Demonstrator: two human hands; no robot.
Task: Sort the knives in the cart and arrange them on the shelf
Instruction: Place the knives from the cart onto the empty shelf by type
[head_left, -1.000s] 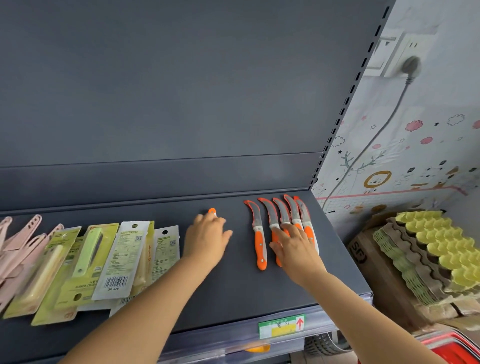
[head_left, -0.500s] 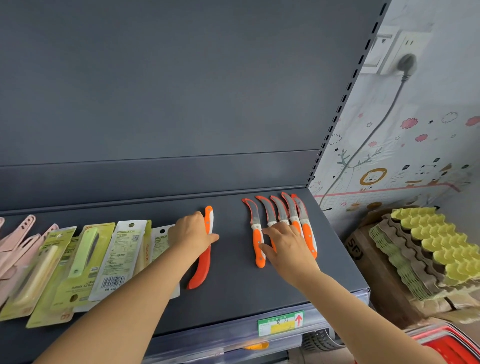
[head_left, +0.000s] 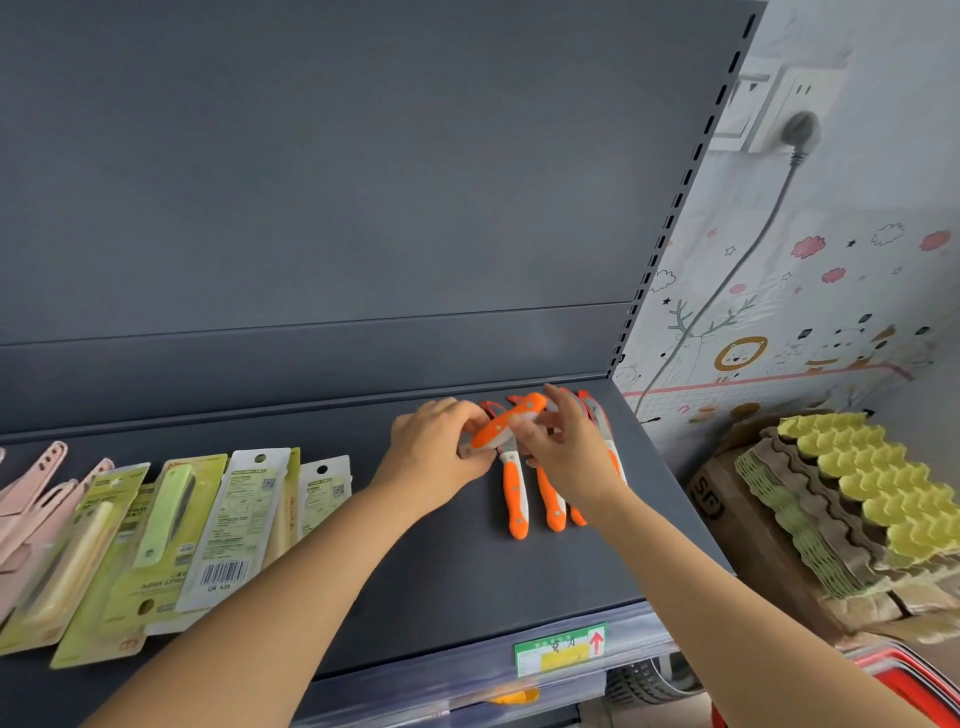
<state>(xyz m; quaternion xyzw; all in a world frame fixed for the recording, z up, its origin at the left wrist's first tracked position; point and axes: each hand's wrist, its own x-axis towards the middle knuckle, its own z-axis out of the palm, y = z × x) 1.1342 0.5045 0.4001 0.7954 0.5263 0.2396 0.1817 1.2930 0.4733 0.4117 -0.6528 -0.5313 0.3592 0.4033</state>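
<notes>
Both hands hold one folded orange knife (head_left: 506, 426) above the dark grey shelf (head_left: 457, 582). My left hand (head_left: 439, 449) pinches its lower left end. My right hand (head_left: 563, 452) grips its upper right part. Under them lies a row of several orange-handled knives (head_left: 515, 493) with curved blades, partly covered by my right hand. The cart shows only as a red edge (head_left: 904, 675) at the bottom right.
Packaged knives on green and white cards (head_left: 218, 525) lie at the left of the shelf, with pink knives (head_left: 31, 499) beyond them. Right of the shelf stand stacked egg trays (head_left: 852, 499) on a cardboard box. A price label (head_left: 561, 649) sits on the shelf front.
My left hand lifted the folded orange knife from the shelf and carried it right. My right hand left the row of knives and took hold of the knife's other end.
</notes>
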